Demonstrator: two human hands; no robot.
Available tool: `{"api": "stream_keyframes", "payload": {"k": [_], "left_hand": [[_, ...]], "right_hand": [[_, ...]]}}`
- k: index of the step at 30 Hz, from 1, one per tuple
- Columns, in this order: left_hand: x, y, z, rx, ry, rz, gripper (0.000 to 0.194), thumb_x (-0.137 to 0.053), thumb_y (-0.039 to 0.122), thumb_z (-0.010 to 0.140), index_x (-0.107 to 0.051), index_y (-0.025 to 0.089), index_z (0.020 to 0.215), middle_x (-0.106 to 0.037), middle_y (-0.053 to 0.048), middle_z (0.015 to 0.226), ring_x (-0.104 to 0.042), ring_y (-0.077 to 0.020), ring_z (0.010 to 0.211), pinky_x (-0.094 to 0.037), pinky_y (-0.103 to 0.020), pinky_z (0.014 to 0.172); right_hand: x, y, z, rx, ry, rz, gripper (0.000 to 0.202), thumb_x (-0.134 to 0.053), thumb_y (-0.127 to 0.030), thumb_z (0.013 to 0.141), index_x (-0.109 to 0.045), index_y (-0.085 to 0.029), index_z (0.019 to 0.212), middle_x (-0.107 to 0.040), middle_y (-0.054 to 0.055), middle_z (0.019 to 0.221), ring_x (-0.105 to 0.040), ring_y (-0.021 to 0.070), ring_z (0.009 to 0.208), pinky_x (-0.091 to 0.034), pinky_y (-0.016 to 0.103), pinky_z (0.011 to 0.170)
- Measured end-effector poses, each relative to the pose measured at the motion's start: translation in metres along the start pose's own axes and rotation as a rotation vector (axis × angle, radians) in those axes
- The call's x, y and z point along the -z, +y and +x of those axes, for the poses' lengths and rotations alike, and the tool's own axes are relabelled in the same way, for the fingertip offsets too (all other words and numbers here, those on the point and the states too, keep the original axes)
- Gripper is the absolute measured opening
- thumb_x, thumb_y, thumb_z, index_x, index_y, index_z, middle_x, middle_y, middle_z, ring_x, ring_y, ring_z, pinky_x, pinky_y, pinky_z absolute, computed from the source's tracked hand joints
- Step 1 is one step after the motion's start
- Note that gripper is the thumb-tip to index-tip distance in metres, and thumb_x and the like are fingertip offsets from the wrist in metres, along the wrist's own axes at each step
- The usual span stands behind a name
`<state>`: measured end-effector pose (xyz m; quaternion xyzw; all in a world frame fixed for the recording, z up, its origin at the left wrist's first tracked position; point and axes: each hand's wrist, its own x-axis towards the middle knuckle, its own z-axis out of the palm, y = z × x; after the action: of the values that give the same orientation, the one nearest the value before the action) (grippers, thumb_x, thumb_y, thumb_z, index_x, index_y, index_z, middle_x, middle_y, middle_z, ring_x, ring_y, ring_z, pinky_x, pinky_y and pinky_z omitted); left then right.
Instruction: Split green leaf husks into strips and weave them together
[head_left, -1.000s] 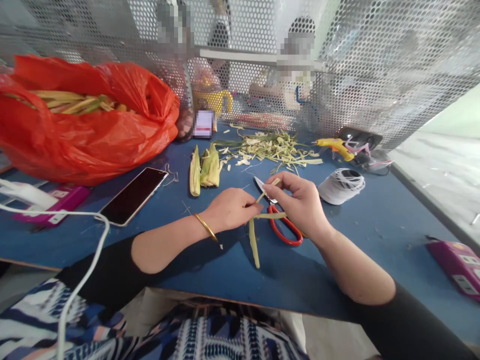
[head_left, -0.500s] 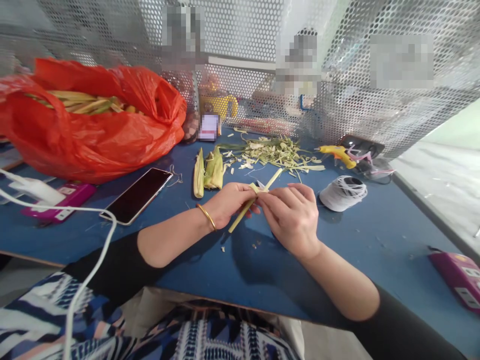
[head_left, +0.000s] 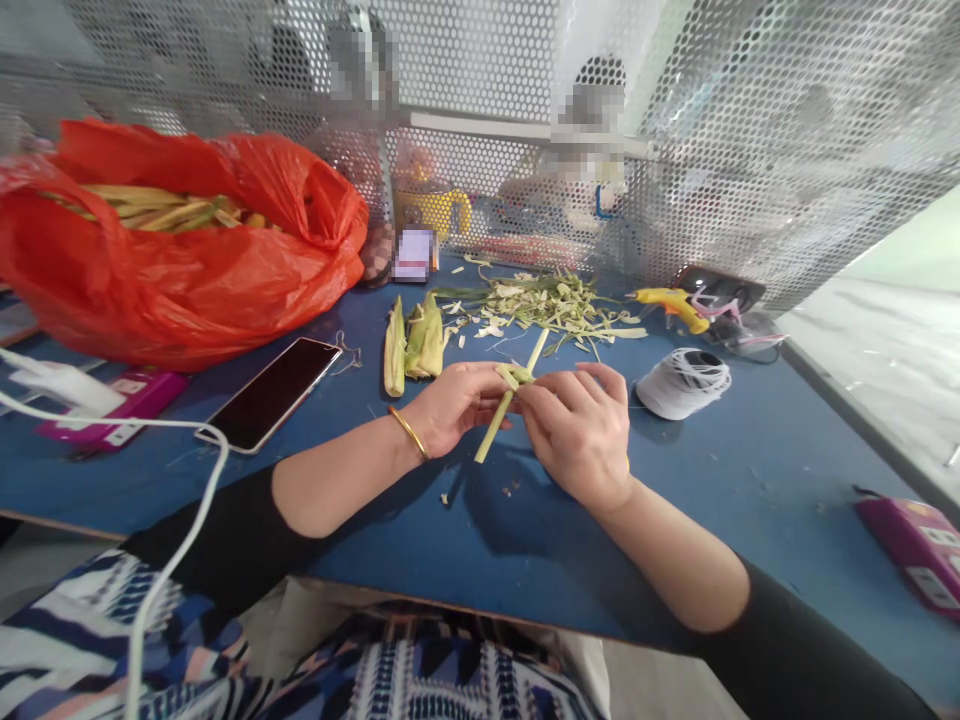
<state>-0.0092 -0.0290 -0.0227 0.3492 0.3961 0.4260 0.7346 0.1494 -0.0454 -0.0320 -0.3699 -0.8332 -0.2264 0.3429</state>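
Note:
Over the middle of the blue table, my left hand (head_left: 455, 408) pinches crossed pale-green leaf strips (head_left: 495, 428) between thumb and fingers. From the other side, my right hand (head_left: 581, 430) grips the same strips near their crossing, its fingers curled and partly hiding it. One strip runs slantwise, its lower end toward me and its upper end pointing at a heap of leaf scraps (head_left: 551, 300). Just beyond my left hand lie two green husk pieces (head_left: 424, 340). A spool of white thread (head_left: 684, 384) stands to the right of my right hand.
A red plastic bag (head_left: 247, 270) full of husk strips fills the left back. Near it lie a phone (head_left: 274, 393) and a purple power strip (head_left: 142, 390) with a white cable. A yellow glue gun (head_left: 673, 306) rests at the back right, before a perforated metal screen (head_left: 487, 160).
The crossed strips have turned in my fingers; the long strip now stands steeper, its upper end further left. Both hands stay close together, almost in place.

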Motion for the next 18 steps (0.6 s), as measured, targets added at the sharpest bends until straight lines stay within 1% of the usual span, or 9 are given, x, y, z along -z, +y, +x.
{"api": "stream_keyframes", "payload": {"k": [3, 5, 7, 10, 12, 14, 15, 18], "left_hand": [[0.0001, -0.0010, 0.0012, -0.006, 0.020, -0.013, 0.006, -0.066, 0.012, 0.073, -0.071, 0.012, 0.077, -0.064, -0.001, 0.068, -0.060, -0.0092, 0.058, -0.053, -0.022, 0.059], [0.0003, -0.0023, 0.0021, -0.017, 0.039, -0.013, 0.004, -0.068, 0.011, 0.071, -0.070, 0.011, 0.075, -0.064, -0.001, 0.067, -0.059, -0.0084, 0.059, -0.052, -0.021, 0.060], [0.0009, -0.0039, 0.0028, -0.040, 0.050, -0.013, 0.005, -0.069, 0.009, 0.070, -0.070, 0.011, 0.074, -0.063, 0.000, 0.065, -0.057, -0.0066, 0.056, -0.048, -0.018, 0.057], [0.0015, -0.0063, 0.0029, -0.065, 0.038, 0.000, 0.007, -0.069, 0.011, 0.070, -0.071, 0.011, 0.076, -0.062, 0.001, 0.063, -0.055, -0.0063, 0.055, -0.043, -0.017, 0.053], [0.0008, -0.0074, 0.0026, -0.070, 0.021, 0.013, 0.011, -0.070, 0.011, 0.069, -0.072, 0.012, 0.079, -0.064, 0.000, 0.064, -0.056, -0.0072, 0.058, -0.044, -0.018, 0.055], [-0.0004, -0.0079, 0.0022, -0.077, 0.017, 0.035, 0.015, -0.070, 0.010, 0.067, -0.074, 0.013, 0.081, -0.066, 0.000, 0.068, -0.058, -0.0075, 0.060, -0.046, -0.019, 0.059], [-0.0010, -0.0078, 0.0020, -0.082, 0.024, 0.052, 0.016, -0.070, 0.010, 0.067, -0.074, 0.014, 0.082, -0.068, -0.001, 0.071, -0.058, -0.0078, 0.061, -0.047, -0.019, 0.061], [-0.0021, -0.0063, 0.0013, -0.093, 0.077, 0.116, 0.016, -0.071, 0.013, 0.068, -0.075, 0.016, 0.083, -0.070, -0.001, 0.073, -0.061, -0.0094, 0.063, -0.050, -0.023, 0.065]], "right_hand": [[-0.0008, 0.0005, -0.0007, 0.036, 0.005, -0.039, 0.019, -0.052, -0.015, 0.091, -0.066, -0.024, 0.081, -0.069, 0.000, 0.078, -0.053, 0.0162, 0.071, -0.034, 0.036, 0.090], [-0.0009, 0.0004, -0.0004, 0.077, 0.010, -0.058, 0.018, -0.052, -0.014, 0.091, -0.067, -0.023, 0.086, -0.069, 0.001, 0.081, -0.053, 0.0167, 0.073, -0.035, 0.036, 0.092], [-0.0009, -0.0002, 0.0008, 0.169, -0.004, -0.055, 0.020, -0.050, -0.013, 0.092, -0.068, -0.023, 0.092, -0.069, 0.002, 0.085, -0.054, 0.0169, 0.077, -0.036, 0.035, 0.093], [-0.0018, -0.0017, 0.0023, 0.345, -0.082, -0.004, 0.026, -0.045, -0.012, 0.095, -0.068, -0.024, 0.093, -0.068, 0.002, 0.088, -0.056, 0.0168, 0.082, -0.037, 0.035, 0.094], [-0.0031, -0.0025, 0.0016, 0.380, -0.114, 0.038, 0.026, -0.045, -0.012, 0.095, -0.068, -0.023, 0.089, -0.068, 0.003, 0.087, -0.057, 0.0170, 0.082, -0.038, 0.036, 0.094], [-0.0044, -0.0029, -0.0003, 0.302, -0.085, 0.092, 0.024, -0.047, -0.012, 0.094, -0.068, -0.022, 0.087, -0.068, 0.004, 0.085, -0.058, 0.0171, 0.081, -0.040, 0.037, 0.092], [-0.0048, -0.0028, -0.0013, 0.220, -0.055, 0.129, 0.021, -0.048, -0.013, 0.093, -0.067, -0.021, 0.088, -0.068, 0.004, 0.086, -0.059, 0.0174, 0.081, -0.041, 0.037, 0.090], [-0.0049, -0.0023, -0.0026, -0.130, 0.010, 0.309, 0.013, -0.054, -0.018, 0.090, -0.066, -0.021, 0.088, -0.068, 0.005, 0.087, -0.061, 0.0188, 0.082, -0.045, 0.036, 0.080]]}}
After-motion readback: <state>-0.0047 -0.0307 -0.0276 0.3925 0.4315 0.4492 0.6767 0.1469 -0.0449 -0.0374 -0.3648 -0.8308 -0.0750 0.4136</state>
